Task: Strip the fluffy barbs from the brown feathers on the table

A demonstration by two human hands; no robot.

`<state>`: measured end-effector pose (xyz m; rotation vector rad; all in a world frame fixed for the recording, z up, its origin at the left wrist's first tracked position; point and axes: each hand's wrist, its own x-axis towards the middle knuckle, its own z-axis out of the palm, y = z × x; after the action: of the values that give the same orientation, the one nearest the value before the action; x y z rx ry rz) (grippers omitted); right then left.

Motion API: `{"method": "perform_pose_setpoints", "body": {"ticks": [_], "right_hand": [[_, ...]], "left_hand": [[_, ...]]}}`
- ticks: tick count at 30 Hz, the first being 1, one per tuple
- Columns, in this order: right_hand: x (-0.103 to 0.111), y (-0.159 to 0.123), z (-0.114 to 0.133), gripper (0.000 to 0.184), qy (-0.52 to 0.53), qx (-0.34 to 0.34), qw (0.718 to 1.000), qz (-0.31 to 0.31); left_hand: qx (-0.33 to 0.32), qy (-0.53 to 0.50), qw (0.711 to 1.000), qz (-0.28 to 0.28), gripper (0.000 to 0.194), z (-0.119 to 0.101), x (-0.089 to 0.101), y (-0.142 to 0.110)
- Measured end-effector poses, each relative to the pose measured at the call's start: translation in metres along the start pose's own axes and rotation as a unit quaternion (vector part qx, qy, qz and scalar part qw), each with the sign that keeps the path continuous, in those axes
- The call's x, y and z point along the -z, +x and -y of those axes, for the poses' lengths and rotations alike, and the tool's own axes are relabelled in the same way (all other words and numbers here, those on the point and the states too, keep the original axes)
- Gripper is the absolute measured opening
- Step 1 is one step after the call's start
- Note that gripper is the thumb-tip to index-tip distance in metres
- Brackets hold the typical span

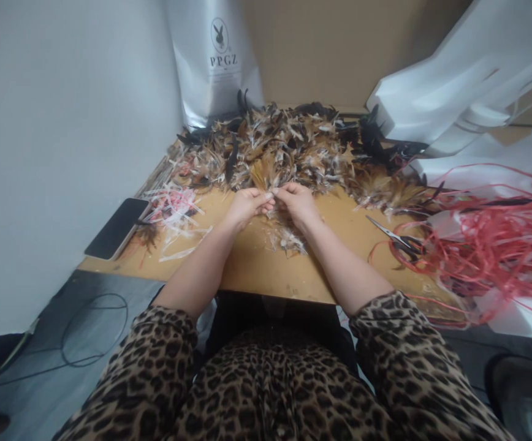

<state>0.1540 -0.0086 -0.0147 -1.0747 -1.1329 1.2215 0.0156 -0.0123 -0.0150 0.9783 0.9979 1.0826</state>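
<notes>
Near the middle of the wooden table (344,269), my left hand (248,208) and my right hand (296,202) meet fingertip to fingertip. Both are closed in a pinch at the base of a small bunch of golden-brown feathers (263,173), which fans out away from me. Whether a strip or thread is also between the fingers is too small to tell. Just beyond lies a large heap of brown and black feathers (312,144) with pale quill ends. Under my wrists, some loose white fluff and feather bits (288,241) are on the tabletop.
At left, a phone (117,228) lies beside pink and white plastic strips (174,205). Scissors (395,236) rest at right, next to tangled red plastic ribbon (500,257). A silver-grey bag (220,86) stands behind the heap; white bags (436,79) are at back right.
</notes>
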Motion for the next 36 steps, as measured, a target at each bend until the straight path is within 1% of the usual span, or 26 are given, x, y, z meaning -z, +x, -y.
{"method": "perform_pose_setpoints", "body": {"ticks": [4,6,8,10,12,14,15,16,18,21,23,24,25,27,30,33,36], "right_hand": [[0.010,0.002,0.005,0.025,-0.028,-0.008,0.999,0.020],[0.017,0.003,0.007,0.022,-0.089,0.003,0.995,0.042],[0.024,0.004,0.008,0.017,-0.177,0.025,0.980,0.091],[0.028,0.004,0.009,0.012,-0.272,0.057,0.949,0.147],[0.029,0.003,0.008,0.011,-0.381,0.105,0.902,0.175],[0.029,0.002,0.007,0.018,-0.489,0.146,0.843,0.171],[0.028,0.001,0.007,0.022,-0.530,0.156,0.817,0.167],[0.026,-0.001,0.006,0.024,-0.558,0.158,0.798,0.166],[0.023,-0.003,0.005,0.024,-0.587,0.153,0.776,0.173],[0.020,-0.005,0.005,0.023,-0.606,0.152,0.760,0.177],[0.021,-0.004,0.005,0.022,-0.604,0.162,0.762,0.168],[0.022,-0.002,0.005,0.021,-0.596,0.171,0.768,0.161],[0.024,0.000,0.005,0.020,-0.583,0.179,0.778,0.152],[0.028,0.003,0.006,0.016,-0.544,0.189,0.807,0.133],[0.032,0.007,0.006,0.011,-0.466,0.175,0.860,0.112],[0.032,0.006,0.007,0.008,-0.375,0.142,0.909,0.110],[0.031,0.004,0.011,0.007,-0.294,0.108,0.943,0.116]], "left_hand": [[-0.040,0.001,0.999,-0.025,0.020,-0.003,0.002,0.001],[-0.045,-0.005,0.998,-0.045,0.020,-0.005,0.003,0.002],[-0.043,-0.009,0.997,-0.057,0.020,-0.006,0.005,0.003],[-0.044,-0.012,0.997,-0.057,0.019,-0.006,0.006,0.003],[-0.045,-0.014,0.997,-0.055,0.018,-0.005,0.006,0.004],[-0.045,-0.014,0.998,-0.051,0.018,-0.004,0.006,0.004],[-0.046,-0.013,0.998,-0.049,0.018,-0.004,0.006,0.004],[-0.048,-0.010,0.998,-0.046,0.018,-0.004,0.006,0.004],[-0.064,0.003,0.997,-0.044,0.017,-0.004,0.006,0.004],[-0.119,0.058,0.989,-0.062,0.014,-0.004,0.003,0.002],[-0.155,0.097,0.980,-0.082,0.011,-0.005,0.000,0.000],[-0.168,0.107,0.976,-0.091,0.009,-0.006,-0.002,-0.002],[-0.175,0.111,0.974,-0.095,0.008,-0.006,-0.003,-0.003],[-0.179,0.106,0.973,-0.095,0.009,-0.006,-0.004,-0.003],[-0.158,0.077,0.979,-0.098,0.013,-0.006,-0.001,-0.001],[-0.112,0.017,0.989,-0.099,0.015,-0.006,0.003,0.003],[-0.076,-0.019,0.994,-0.077,0.017,-0.004,0.007,0.005]]}}
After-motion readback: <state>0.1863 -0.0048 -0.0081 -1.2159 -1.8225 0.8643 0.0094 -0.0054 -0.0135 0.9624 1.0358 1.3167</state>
